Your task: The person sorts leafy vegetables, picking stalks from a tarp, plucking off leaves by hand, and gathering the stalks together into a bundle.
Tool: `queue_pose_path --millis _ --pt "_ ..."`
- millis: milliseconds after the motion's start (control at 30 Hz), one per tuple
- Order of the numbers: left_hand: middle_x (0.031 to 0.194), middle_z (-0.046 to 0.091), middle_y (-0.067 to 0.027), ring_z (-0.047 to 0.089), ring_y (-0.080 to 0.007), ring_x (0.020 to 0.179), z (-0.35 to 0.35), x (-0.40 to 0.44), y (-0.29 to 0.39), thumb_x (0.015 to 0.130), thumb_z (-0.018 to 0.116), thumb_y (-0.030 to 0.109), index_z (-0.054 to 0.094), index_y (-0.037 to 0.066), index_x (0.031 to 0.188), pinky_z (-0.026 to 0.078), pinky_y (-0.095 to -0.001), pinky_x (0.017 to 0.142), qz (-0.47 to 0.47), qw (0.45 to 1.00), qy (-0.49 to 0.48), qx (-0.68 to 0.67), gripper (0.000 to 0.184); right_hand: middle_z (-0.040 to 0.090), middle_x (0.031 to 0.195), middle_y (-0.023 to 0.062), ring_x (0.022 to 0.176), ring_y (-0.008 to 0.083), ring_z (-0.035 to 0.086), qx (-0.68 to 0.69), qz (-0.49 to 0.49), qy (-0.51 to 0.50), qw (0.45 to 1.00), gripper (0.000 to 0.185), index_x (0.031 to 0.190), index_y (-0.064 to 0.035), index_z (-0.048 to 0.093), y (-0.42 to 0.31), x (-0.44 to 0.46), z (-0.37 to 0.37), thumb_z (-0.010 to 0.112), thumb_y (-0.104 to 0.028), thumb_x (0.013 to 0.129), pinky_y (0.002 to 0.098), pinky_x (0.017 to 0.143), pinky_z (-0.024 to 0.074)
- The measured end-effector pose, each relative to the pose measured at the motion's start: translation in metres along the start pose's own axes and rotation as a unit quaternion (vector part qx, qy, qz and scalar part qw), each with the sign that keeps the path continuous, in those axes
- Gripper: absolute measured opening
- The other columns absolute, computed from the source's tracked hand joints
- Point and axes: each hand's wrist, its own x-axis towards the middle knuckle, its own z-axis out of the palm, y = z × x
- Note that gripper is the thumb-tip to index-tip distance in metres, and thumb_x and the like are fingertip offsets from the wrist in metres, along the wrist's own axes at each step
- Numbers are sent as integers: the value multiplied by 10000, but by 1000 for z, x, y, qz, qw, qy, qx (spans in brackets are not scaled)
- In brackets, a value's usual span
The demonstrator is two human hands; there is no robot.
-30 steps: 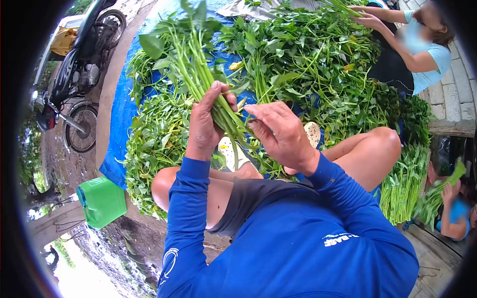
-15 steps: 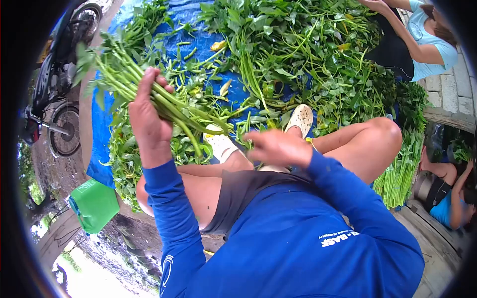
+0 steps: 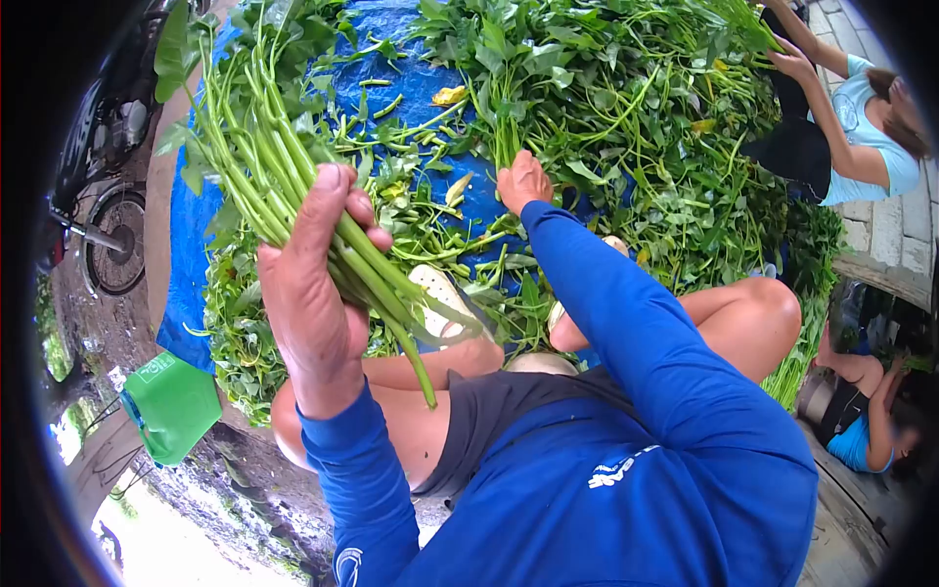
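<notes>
My left hand (image 3: 318, 264) is wrapped round a bunch of long green stems (image 3: 279, 166), leaves toward the upper left and cut ends toward my knee. Farther forward, my right hand (image 3: 525, 183) has its fingers closed at the lower end of some leafy stems (image 3: 506, 127) lying on the pile; its fingertips are partly hidden. A large heap of leafy greens (image 3: 636, 127) covers much of the blue tarp (image 3: 386, 88). Short stem pieces and loose leaves (image 3: 430, 220) lie between my two hands.
My bent legs and light clogs (image 3: 440, 303) are at the tarp's near side. A green jug (image 3: 173, 406) and a motorcycle (image 3: 117, 240) are at the left. One person (image 3: 861, 137) sits at the upper right, another (image 3: 866, 411) at the lower right.
My right hand has moved from beside the held bunch forward to stems on the pile. My left hand moved left with its bunch, which now appears nearer the camera.
</notes>
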Motion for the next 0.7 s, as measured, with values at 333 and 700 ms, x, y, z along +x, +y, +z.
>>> queue_pose_path --millis 333,700 --pt "845 691 -64 660 -129 695 -3 2 4 978 762 206 708 10 1089 566 -249 621 6 1000 7 -1 231 729 1010 223 929 362 718 199 -52 -23 978 268 1049 2 681 9 -11 -56 639 -220 905 456 844 561" --pt "807 696 -43 660 -116 649 0 -6 -4 956 789 234 712 58 994 540 -240 585 4 999 -39 28 197 731 1026 62 877 120 685 613 1 -250 749 321 1299 8 647 -11 -92 -244 702 -89 998 252 768 557"
